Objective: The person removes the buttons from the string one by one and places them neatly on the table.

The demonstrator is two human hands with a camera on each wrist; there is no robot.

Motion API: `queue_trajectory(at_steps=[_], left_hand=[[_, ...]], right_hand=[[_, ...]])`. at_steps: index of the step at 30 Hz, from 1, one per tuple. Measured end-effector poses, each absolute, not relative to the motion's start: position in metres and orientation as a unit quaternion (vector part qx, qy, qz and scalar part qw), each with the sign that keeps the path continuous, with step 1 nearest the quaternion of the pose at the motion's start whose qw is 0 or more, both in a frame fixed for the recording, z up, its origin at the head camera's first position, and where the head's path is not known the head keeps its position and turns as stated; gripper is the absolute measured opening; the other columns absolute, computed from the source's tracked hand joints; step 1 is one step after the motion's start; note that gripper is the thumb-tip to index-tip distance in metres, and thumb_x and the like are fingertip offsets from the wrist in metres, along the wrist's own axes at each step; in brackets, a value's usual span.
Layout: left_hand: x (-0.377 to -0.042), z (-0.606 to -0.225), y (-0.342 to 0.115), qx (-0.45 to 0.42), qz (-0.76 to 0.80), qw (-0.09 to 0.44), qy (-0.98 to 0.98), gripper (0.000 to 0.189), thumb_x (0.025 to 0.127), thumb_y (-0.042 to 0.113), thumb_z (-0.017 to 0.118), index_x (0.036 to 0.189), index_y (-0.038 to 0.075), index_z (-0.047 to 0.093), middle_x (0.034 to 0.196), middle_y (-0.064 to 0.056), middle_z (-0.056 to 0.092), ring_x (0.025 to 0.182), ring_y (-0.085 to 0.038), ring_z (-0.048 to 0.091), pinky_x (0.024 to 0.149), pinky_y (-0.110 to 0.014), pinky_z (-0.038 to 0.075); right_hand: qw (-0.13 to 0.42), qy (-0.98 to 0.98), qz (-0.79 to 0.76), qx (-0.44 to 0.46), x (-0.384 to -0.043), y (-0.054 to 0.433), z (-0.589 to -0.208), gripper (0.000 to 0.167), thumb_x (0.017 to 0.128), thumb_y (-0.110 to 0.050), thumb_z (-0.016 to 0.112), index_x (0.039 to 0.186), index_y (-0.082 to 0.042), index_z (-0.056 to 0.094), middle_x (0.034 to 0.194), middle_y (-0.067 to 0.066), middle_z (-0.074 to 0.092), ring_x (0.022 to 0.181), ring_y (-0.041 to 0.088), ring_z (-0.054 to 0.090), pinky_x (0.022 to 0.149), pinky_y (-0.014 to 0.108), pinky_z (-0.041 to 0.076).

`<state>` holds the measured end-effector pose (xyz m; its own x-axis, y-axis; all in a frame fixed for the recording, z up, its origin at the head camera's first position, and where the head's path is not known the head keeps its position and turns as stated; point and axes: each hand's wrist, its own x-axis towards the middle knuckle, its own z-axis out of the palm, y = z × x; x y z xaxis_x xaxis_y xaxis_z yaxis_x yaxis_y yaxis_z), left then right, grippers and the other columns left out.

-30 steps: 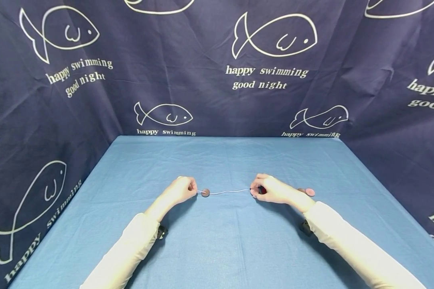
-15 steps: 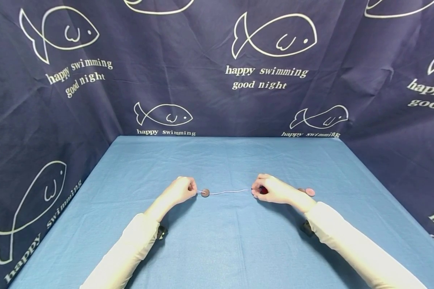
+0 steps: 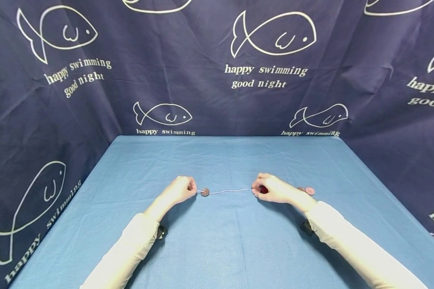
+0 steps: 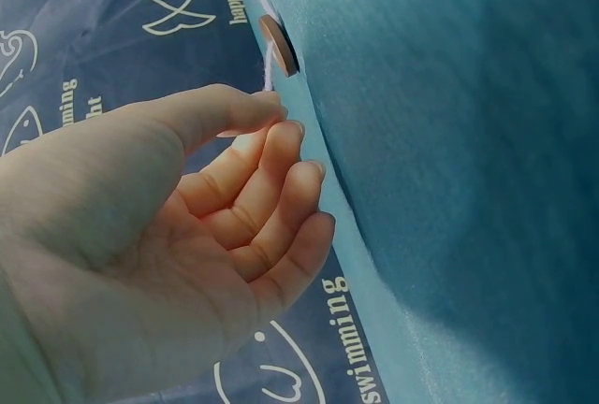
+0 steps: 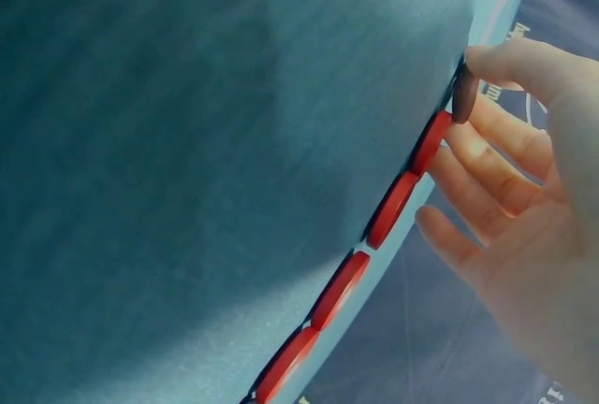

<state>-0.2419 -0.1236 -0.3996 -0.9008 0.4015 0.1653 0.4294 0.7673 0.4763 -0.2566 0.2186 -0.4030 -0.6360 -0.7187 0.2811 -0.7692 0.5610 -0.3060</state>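
My left hand (image 3: 181, 189) pinches one end of a pale lilac string (image 3: 226, 191) between thumb and forefinger, its other fingers loosely curled. Close to those fingertips, a round brown button (image 3: 205, 192) is threaded on the string, its flat face showing in the head view and its edge in the left wrist view. My right hand (image 3: 269, 188) is at the string's far end. In the right wrist view its thumb and forefinger hold a dark-edged button (image 5: 464, 93) at the end of a row of red-edged buttons (image 5: 392, 209). The string's free end lies just short of these fingertips.
A pink button (image 3: 309, 191) lies to the right of my right wrist, with a brown button (image 3: 301, 189) partly hidden beside it. A blue cloth covers the table (image 3: 217, 241). Navy curtains (image 3: 217, 80) with fish prints hang behind and at both sides.
My right hand has shifted slightly to the right with the button, opening a small gap to the string's end. My left hand keeps its hold on the string.
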Motion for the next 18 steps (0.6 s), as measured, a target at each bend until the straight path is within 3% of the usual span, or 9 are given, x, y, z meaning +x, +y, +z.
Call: queue_trajectory(at_steps=[10, 18], left_hand=[[-0.2413, -0.399, -0.1233, -0.211, -0.26, 0.019, -0.942, 0.01, 0.078, 0.003, 0.062, 0.07, 0.01, 0.061, 0.063, 0.003, 0.059, 0.059, -0.007, 0.05, 0.061, -0.024, 0.044], [-0.2422, -0.3999, -0.1238, -0.214, -0.265, 0.016, -0.94, 0.01, 0.078, 0.003, 0.062, 0.07, 0.009, 0.061, 0.064, 0.003, 0.06, 0.061, -0.007, 0.052, 0.062, -0.024, 0.046]], right_hand=[[0.046, -0.882, 0.214, 0.417, -0.2547, 0.2176, -0.4, 0.008, 0.083, -0.008, 0.065, 0.091, -0.007, 0.068, 0.083, 0.002, 0.056, 0.074, 0.016, 0.052, 0.066, 0.024, 0.043], [0.086, -0.86, 0.222, 0.451, -0.257, 0.2194, -0.4041, 0.011, 0.078, -0.005, 0.068, 0.089, -0.003, 0.067, 0.08, 0.003, 0.054, 0.07, 0.014, 0.049, 0.062, 0.02, 0.041]])
